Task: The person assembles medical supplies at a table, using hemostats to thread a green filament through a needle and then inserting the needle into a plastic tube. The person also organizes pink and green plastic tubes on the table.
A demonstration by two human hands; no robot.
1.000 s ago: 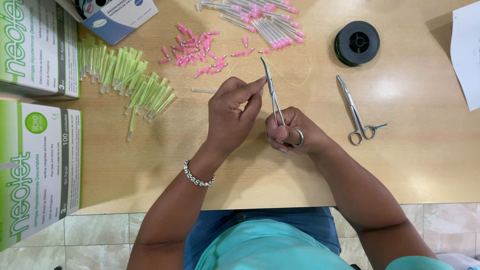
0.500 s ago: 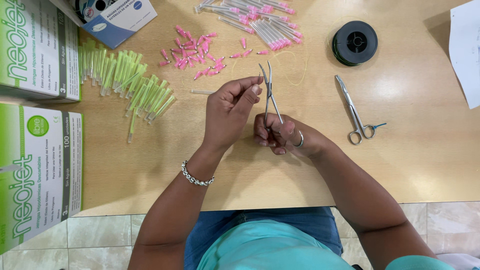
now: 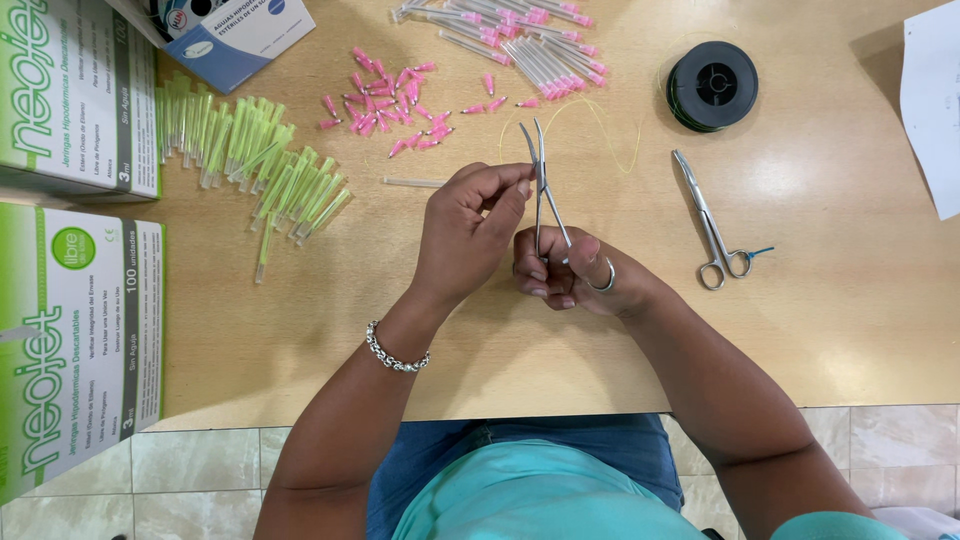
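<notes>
A: Which packages are seen, and where?

B: Two white-and-green cartons are laid at the left edge of the tabletop (image 3: 820, 330): an upper carton (image 3: 70, 95) and a lower carton (image 3: 75, 340), each printed with green lettering and a round green badge. A blue-and-white box (image 3: 225, 35) is set at the top, tilted. A white sheet of paper (image 3: 935, 105) is cut off at the right edge.

A: How is the held tool shown?

B: Slim steel forceps (image 3: 545, 190) are held above the middle of the tabletop, tips up and slightly parted. The ring handles are enclosed by the grip of the right hand (image 3: 570, 270), curled shut around them. The shaft is touched by the left hand (image 3: 470, 225), whose fingertips are pinched together; whether anything is held between them cannot be told.

A: What is laid around?

B: Green-capped needles (image 3: 250, 165) are heaped to the left, pink hubs (image 3: 390, 110) beyond, a black spool (image 3: 712, 85) and a second pair of forceps (image 3: 712, 225) to the right.
</notes>
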